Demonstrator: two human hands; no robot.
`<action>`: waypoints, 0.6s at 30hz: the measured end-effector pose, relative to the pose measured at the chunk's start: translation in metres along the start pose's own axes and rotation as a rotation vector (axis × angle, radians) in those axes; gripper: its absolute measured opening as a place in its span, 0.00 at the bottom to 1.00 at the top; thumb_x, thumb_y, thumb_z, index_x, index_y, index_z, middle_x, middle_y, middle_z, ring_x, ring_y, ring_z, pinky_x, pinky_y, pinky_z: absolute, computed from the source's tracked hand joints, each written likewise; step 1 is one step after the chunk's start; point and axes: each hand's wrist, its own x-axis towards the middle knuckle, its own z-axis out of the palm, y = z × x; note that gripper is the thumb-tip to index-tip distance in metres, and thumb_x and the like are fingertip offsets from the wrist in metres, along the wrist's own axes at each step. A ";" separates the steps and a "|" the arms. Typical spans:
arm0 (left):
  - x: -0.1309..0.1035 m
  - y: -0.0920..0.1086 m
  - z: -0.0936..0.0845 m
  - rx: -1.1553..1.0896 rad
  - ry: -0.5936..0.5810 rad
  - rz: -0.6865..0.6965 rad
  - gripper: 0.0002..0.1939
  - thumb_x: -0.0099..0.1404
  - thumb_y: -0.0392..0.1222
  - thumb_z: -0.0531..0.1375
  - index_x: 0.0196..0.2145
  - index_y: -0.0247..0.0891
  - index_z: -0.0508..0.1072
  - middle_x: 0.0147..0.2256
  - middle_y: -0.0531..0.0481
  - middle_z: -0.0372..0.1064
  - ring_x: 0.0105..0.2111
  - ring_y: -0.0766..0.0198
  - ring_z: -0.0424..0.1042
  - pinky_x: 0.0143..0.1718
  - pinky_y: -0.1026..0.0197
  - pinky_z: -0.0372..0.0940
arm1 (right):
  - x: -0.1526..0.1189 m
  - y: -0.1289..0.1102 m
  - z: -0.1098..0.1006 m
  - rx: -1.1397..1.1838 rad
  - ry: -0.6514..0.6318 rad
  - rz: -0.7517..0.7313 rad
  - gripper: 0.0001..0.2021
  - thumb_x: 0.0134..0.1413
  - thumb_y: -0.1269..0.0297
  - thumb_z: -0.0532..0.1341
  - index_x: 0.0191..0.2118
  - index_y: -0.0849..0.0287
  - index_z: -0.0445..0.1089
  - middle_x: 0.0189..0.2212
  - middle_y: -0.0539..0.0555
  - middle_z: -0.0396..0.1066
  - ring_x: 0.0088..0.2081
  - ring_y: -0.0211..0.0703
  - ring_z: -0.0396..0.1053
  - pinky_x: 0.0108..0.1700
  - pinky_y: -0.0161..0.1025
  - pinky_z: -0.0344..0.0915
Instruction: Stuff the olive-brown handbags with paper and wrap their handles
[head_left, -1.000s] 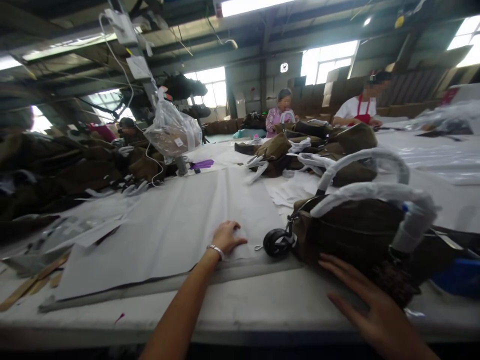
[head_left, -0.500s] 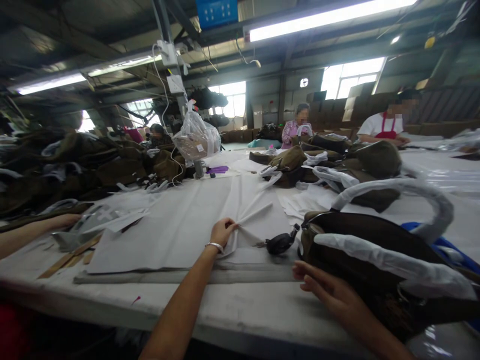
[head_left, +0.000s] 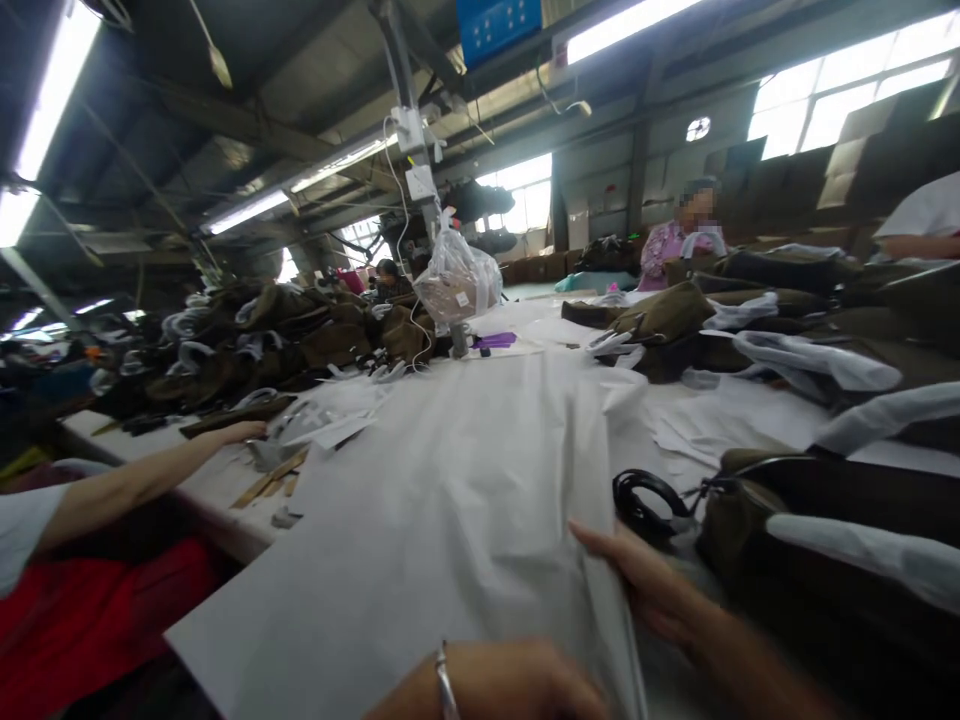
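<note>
On my feed, the white sheet [head_left: 480,520] spreads from centre towards seven o'clock. At five, my right hand [head_left: 664,590] laps its creased edge, probably steadying it; my left hand [head_left: 517,682] is low at six. I can't tell whether either's fingers grip. The dark bag [head_left: 724,525] sits aside at four.

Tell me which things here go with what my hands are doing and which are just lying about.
In use, it seems:
paper, touched by left hand and right hand
nearby bag, possibly

Apparently just lying about:
purple strip
wood strips
brown pile, left
</note>
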 end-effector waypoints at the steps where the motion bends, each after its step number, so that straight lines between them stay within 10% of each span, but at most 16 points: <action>1: -0.007 0.001 -0.012 0.084 0.080 -0.062 0.23 0.58 0.64 0.65 0.38 0.41 0.81 0.36 0.49 0.77 0.35 0.60 0.75 0.41 0.62 0.70 | -0.003 0.007 -0.003 0.022 -0.014 0.053 0.36 0.51 0.56 0.71 0.65 0.59 0.63 0.53 0.63 0.76 0.50 0.59 0.77 0.51 0.51 0.75; 4: -0.048 0.003 -0.085 0.402 0.910 -0.457 0.26 0.60 0.65 0.62 0.44 0.43 0.80 0.44 0.45 0.79 0.47 0.52 0.76 0.51 0.56 0.69 | -0.013 0.022 -0.022 0.034 0.059 0.124 0.38 0.47 0.60 0.73 0.64 0.60 0.64 0.52 0.63 0.77 0.49 0.60 0.78 0.52 0.52 0.75; 8: -0.116 -0.022 -0.169 0.503 1.369 -0.776 0.33 0.64 0.62 0.56 0.55 0.32 0.71 0.59 0.27 0.66 0.65 0.32 0.56 0.63 0.33 0.54 | -0.020 0.032 -0.052 0.006 0.203 0.126 0.39 0.43 0.57 0.73 0.62 0.63 0.66 0.49 0.65 0.78 0.48 0.63 0.78 0.51 0.53 0.75; 13: -0.150 -0.069 -0.172 0.541 1.532 -0.933 0.31 0.63 0.61 0.57 0.51 0.31 0.72 0.58 0.29 0.67 0.63 0.32 0.60 0.62 0.32 0.54 | -0.022 0.032 -0.058 0.017 0.258 0.060 0.36 0.43 0.53 0.73 0.59 0.61 0.70 0.46 0.62 0.80 0.46 0.65 0.78 0.49 0.55 0.76; 18: -0.115 -0.073 -0.138 0.526 1.383 -0.708 0.30 0.64 0.62 0.52 0.52 0.37 0.74 0.54 0.30 0.72 0.62 0.31 0.64 0.59 0.37 0.61 | -0.021 0.032 -0.030 0.003 0.201 -0.020 0.32 0.48 0.50 0.71 0.56 0.61 0.71 0.52 0.62 0.77 0.52 0.61 0.75 0.55 0.53 0.72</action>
